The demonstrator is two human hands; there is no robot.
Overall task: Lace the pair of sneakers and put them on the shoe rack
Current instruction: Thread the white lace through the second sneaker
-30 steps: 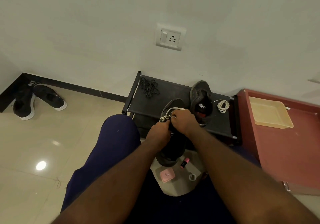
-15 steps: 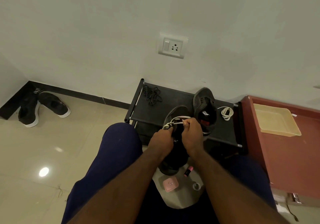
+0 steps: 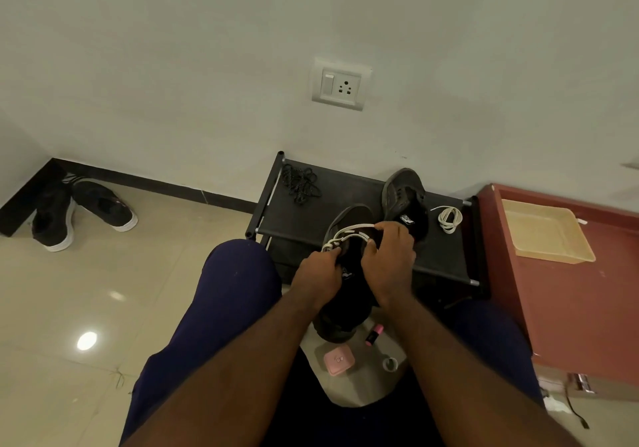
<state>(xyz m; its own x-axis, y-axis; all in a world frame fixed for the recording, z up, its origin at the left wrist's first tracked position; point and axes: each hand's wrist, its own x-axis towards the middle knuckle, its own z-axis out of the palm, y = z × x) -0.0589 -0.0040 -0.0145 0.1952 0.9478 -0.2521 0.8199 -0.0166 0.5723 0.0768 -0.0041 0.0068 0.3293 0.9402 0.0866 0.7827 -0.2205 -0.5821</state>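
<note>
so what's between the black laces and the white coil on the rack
The second sneaker lies on the rack between the black laces and the white coil, as the head view shows.

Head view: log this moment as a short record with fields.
sneaker: held in front of the rack, partly laced
lace: white, looped across the sneaker's front
left hand: pinches the lace
right hand: pinches the lace
second sneaker: on the rack, no lace seen
spare lace: white, coiled on the rack
</note>
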